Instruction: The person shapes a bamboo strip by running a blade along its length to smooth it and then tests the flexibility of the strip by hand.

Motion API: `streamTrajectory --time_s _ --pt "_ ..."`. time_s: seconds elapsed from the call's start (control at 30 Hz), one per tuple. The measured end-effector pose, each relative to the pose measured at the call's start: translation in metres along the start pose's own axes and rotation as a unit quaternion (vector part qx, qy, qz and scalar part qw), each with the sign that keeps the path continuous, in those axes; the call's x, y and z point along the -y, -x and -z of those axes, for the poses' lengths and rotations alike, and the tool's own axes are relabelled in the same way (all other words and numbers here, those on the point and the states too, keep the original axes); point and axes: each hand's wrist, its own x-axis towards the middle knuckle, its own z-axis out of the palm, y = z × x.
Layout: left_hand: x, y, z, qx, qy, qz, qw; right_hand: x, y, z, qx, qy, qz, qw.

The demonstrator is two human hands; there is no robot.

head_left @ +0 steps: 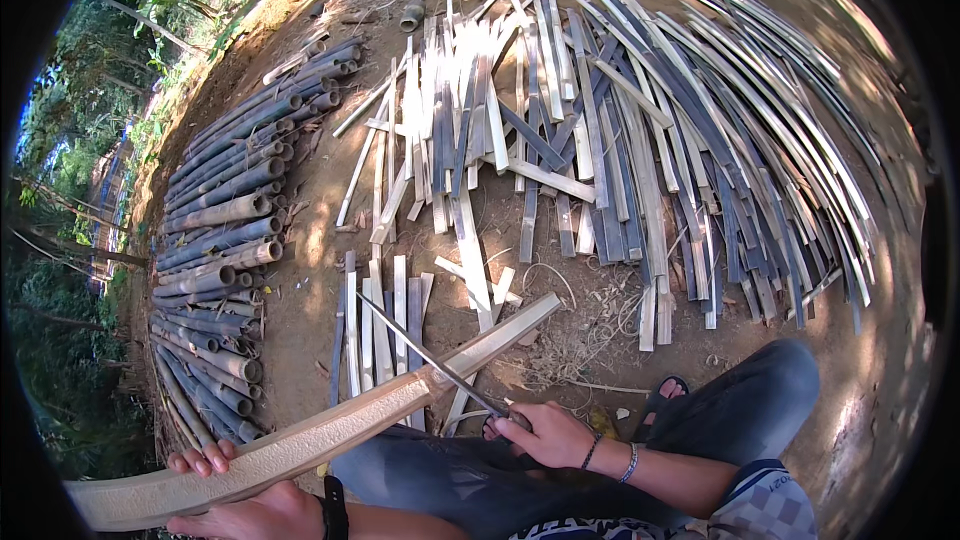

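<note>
A long, pale split bamboo piece (330,430) slants across my lap, its hollow inner face up. My left hand (270,512), with a black watch on its wrist, grips it near the lower-left end; the fingertips curl over the far edge. My right hand (556,436) is closed round the handle of a long, narrow-bladed knife (405,335). The blade crosses over the bamboo at its node, pointing to the upper left. Whether the edge touches the bamboo, I cannot tell. Part of the handle is hidden by my fingers.
Ahead and to the right lies a big heap of split bamboo strips (700,140). Dark, uncut bamboo poles (225,210) are stacked at left. Short strips (390,325) lie just beyond the bamboo piece. Shavings (575,355) litter the dirt near my sandalled foot (668,395).
</note>
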Motion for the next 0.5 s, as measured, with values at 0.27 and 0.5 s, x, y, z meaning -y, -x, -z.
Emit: streamTrajectory --time_s 0.27,0.5 --pt "-0.001 0.007 -0.004 0.064 0.019 -0.035 0.997 -0.002 0.003 -0.001 -0.014 -0.008 0.058 0.998" --pt "-0.003 0.004 0.0 0.087 0.036 -0.037 0.995 0.021 0.014 0.001 -0.037 -0.013 0.028 0.999"
